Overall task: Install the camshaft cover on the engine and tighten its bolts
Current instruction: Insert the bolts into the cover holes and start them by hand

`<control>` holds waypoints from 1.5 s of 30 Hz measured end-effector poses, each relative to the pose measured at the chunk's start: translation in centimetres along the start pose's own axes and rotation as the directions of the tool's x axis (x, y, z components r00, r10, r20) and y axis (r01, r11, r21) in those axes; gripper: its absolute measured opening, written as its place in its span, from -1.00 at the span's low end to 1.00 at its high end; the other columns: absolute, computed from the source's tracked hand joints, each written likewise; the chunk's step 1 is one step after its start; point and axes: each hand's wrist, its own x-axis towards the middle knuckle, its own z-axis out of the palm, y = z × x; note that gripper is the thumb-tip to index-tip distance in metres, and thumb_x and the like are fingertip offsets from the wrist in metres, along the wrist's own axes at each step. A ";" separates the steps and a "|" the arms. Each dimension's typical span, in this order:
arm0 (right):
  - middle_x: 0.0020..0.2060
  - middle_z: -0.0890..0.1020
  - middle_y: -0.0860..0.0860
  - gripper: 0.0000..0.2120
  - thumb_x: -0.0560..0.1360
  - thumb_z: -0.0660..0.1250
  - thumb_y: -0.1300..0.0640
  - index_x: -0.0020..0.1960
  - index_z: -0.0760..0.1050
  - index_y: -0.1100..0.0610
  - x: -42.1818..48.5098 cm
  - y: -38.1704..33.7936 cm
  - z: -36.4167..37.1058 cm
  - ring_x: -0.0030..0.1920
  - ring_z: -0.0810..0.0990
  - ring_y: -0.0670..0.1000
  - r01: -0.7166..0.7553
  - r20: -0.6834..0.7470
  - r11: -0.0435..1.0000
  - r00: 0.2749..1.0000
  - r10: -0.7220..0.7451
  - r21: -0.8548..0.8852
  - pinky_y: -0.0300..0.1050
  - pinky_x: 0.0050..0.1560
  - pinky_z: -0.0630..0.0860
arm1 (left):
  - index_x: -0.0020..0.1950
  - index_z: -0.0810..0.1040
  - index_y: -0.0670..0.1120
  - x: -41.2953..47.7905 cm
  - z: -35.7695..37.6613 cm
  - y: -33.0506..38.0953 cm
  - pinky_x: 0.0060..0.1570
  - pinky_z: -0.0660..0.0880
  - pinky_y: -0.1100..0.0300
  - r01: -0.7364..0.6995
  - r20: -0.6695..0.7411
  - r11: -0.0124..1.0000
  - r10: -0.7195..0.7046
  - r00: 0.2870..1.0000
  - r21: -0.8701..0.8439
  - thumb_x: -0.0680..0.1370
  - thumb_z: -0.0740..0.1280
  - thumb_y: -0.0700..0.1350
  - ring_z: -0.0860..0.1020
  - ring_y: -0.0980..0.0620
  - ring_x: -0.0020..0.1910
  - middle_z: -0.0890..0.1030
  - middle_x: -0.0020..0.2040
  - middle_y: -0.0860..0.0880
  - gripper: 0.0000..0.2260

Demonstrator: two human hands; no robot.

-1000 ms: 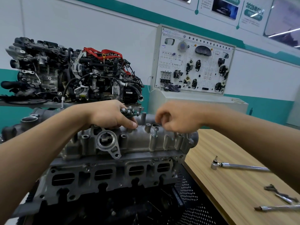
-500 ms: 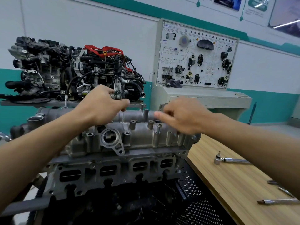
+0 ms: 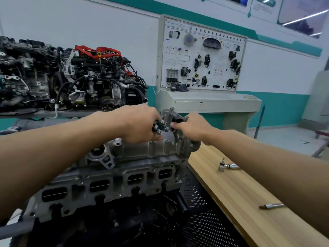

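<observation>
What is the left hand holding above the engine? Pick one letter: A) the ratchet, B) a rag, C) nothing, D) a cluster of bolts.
D: the left hand grips a cluster of bolts over the camshaft cover, while the ratchet lies on the wooden bench.

A line of Chinese characters heads the white training board, too blurred to read.

Your left arm: bare, stretched forward from the lower left. Your left hand: knuckles up, fingers curled round a cluster of bolts. Your right arm: bare, reaching in from the lower right. Your right hand: back up, fingers curled, tips at the cluster; pinch unconfirmed. Hands close together.
</observation>
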 end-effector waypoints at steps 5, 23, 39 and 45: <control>-0.48 0.30 0.09 -0.58 0.49 0.44 0.08 -0.40 0.28 0.10 -0.1 -0.5 -0.3 -0.46 0.26 0.02 -0.006 0.032 0.999 0.999 0.004 0.043 -0.07 -0.31 0.19 | -0.35 0.49 -0.04 0.7 0.7 -1.2 -0.36 0.35 0.18 0.006 0.047 0.995 -0.002 0.999 -0.096 0.51 0.41 0.19 0.50 0.04 -0.37 0.56 -0.39 0.01 -0.62; -0.39 0.60 0.32 -0.69 0.38 0.57 0.16 -0.26 0.59 0.41 0.6 -2.6 -1.6 -0.42 0.52 0.06 -0.019 -0.086 1.000 0.996 0.020 0.018 -0.02 -0.35 0.44 | -0.18 0.67 -0.12 0.4 -0.3 -2.8 -0.30 0.46 0.25 0.064 0.068 0.916 -0.040 0.997 -0.396 0.41 0.55 0.12 0.58 -0.02 -0.30 0.67 -0.30 -0.04 -0.70; -0.14 0.63 0.43 -0.57 0.43 0.54 0.15 0.02 0.54 0.51 -0.4 -1.4 -1.0 -0.30 0.47 0.05 -0.023 -0.017 0.999 1.000 0.023 0.022 -0.02 -0.25 0.42 | -0.42 0.43 -0.09 0.6 0.8 -2.5 -0.41 0.28 0.17 0.093 0.069 0.901 -0.070 0.995 -0.424 0.47 0.51 0.08 0.37 0.01 -0.48 0.43 -0.50 0.01 -0.59; -0.08 0.63 0.43 -0.65 0.44 0.53 0.15 -0.03 0.60 0.47 -1.0 -2.1 -1.3 -0.29 0.55 0.13 -0.017 0.014 1.000 1.000 0.017 -0.003 0.22 -0.12 0.58 | -0.42 0.42 -0.09 0.6 0.7 -2.3 -0.43 0.28 0.18 0.087 0.072 0.902 -0.062 0.995 -0.422 0.48 0.51 0.05 0.36 0.02 -0.50 0.43 -0.49 -0.01 -0.59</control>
